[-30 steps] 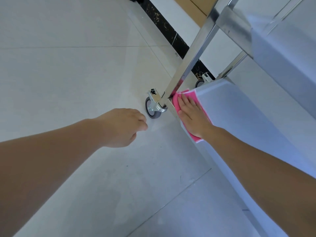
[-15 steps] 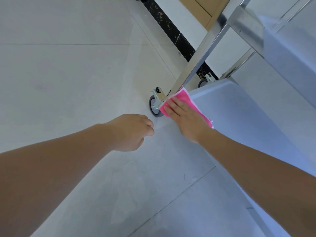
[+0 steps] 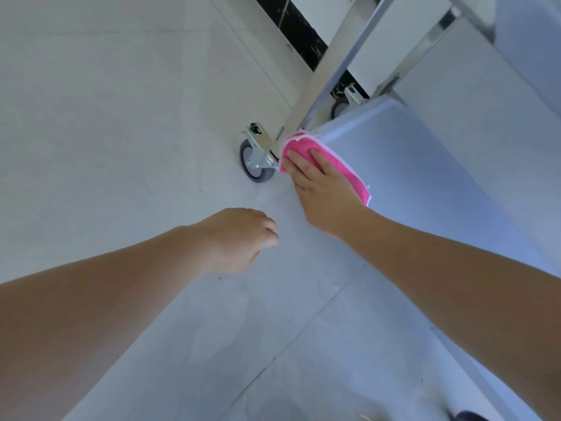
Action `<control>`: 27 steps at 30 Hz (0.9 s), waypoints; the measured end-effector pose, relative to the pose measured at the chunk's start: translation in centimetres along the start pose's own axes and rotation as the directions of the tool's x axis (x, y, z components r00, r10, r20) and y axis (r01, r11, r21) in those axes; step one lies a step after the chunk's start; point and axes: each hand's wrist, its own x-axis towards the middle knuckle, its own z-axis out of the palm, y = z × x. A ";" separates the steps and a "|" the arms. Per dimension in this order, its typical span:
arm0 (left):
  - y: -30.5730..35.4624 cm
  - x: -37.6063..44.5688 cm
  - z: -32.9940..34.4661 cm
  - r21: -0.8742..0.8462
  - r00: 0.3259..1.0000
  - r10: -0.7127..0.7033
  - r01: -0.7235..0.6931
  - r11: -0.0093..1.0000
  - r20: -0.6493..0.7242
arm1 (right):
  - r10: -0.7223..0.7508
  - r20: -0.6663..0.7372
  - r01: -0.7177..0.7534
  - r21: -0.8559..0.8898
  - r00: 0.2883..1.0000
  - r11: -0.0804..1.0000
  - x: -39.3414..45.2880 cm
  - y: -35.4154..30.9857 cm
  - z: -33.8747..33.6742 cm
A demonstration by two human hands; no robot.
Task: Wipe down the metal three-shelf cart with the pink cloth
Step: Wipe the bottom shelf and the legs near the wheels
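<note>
Since a moment ago we have slid the pink cloth [image 3: 326,164] off the top face of the bottom shelf [image 3: 425,177] and onto its front corner, and our view has tipped so the cart [image 3: 331,71] fills more of the upper right. Just left of that corner stands a grey caster wheel [image 3: 253,162] in its metal bracket, almost touching the cloth's left edge; a second caster [image 3: 341,106] shows behind, near the black marbled skirting [image 3: 300,34]. An upright steel post [image 3: 329,72] rises from the corner straight above the cloth. Our right hand [image 3: 321,189] lies flat on the cloth, fingers spread and pressing it against the shelf's edge, the pink showing beyond the fingertips and along the hand's right side. Our left hand [image 3: 239,238] hangs loosely curled above the tiled floor [image 3: 106,117], holding nothing, well clear of the cart.
</note>
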 end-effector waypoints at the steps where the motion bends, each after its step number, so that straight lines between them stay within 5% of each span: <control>1: 0.2 0.4 0.1 -0.002 1.000 0.009 -0.009 1.000 0.010 | 0.009 0.010 -0.009 0.006 1.000 1.000 -0.6 0.0 0.0; 16: 6.0 -0.3 1.6 0.119 0.986 0.162 -0.165 0.979 0.034 | 0.035 0.126 -0.039 0.025 0.991 0.999 -11.7 -2.2 2.6; 27: 12.7 0.2 0.9 0.204 0.955 0.205 -0.249 0.947 0.214 | 0.053 0.160 -0.060 0.036 0.986 0.998 -21.0 -3.8 4.7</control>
